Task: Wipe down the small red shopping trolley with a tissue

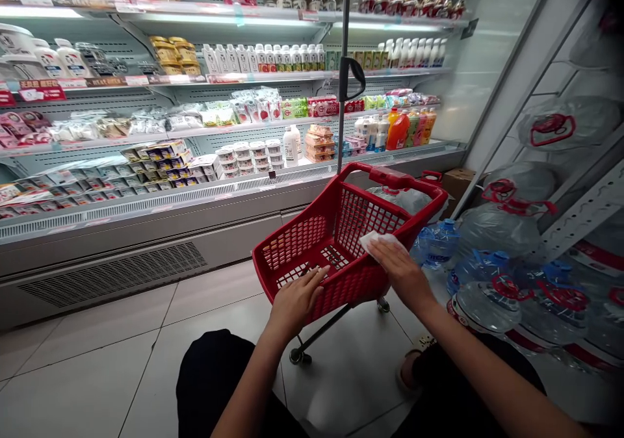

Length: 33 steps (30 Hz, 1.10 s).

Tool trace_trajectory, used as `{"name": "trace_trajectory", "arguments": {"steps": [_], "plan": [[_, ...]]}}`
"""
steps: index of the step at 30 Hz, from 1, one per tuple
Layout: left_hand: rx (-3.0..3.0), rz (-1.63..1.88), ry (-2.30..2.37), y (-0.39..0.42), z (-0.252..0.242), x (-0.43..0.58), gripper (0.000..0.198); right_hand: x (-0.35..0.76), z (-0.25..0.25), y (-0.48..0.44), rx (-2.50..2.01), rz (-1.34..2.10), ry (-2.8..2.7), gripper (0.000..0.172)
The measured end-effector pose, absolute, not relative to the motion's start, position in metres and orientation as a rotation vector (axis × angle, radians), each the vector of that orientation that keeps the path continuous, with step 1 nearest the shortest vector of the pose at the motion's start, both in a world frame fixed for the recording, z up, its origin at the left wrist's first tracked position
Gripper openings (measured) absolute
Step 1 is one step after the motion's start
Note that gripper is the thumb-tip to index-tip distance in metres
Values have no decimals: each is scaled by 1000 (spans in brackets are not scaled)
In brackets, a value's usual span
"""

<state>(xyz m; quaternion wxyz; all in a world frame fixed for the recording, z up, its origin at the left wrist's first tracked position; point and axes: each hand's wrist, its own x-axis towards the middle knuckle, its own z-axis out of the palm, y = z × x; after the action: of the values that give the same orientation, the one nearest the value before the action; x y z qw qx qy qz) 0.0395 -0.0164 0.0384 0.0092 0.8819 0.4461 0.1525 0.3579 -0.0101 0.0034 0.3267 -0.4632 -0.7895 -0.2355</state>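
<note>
A small red plastic shopping cart with latticed walls stands on wheels right before me. My left hand lies on its near rim, fingers stretched out and nothing in them. Farther right, my right hand presses a white wipe against the cart's near side, close to the handle end. The wipe is partly covered by my fingers. Some small dark marks or items show through the basket's floor, too unclear to name. The cart's red handle rises at the back right.
A refrigerated display case with shelves of bottles, cups and packs runs along the far side; its door handle stands behind the cart. Large water bottles are stacked at right. My knees flank the cart on a tiled floor.
</note>
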Motion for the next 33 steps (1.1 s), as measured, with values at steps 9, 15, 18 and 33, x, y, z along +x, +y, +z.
{"name": "trace_trajectory", "arguments": {"steps": [9,15,18,33], "plan": [[2764,349,1514,-11,43,106,24,312,-1,-27,-1045,-518,-2265,73],[2794,279,1525,-12,39,92,26,403,26,-5,-1257,-660,-2106,75],[2707,212,1586,-13,50,95,30,414,30,-1,-1332,-700,-2015,72],[2722,41,1494,-15,64,134,33,452,43,-8,-1414,-753,-2057,79]]}}
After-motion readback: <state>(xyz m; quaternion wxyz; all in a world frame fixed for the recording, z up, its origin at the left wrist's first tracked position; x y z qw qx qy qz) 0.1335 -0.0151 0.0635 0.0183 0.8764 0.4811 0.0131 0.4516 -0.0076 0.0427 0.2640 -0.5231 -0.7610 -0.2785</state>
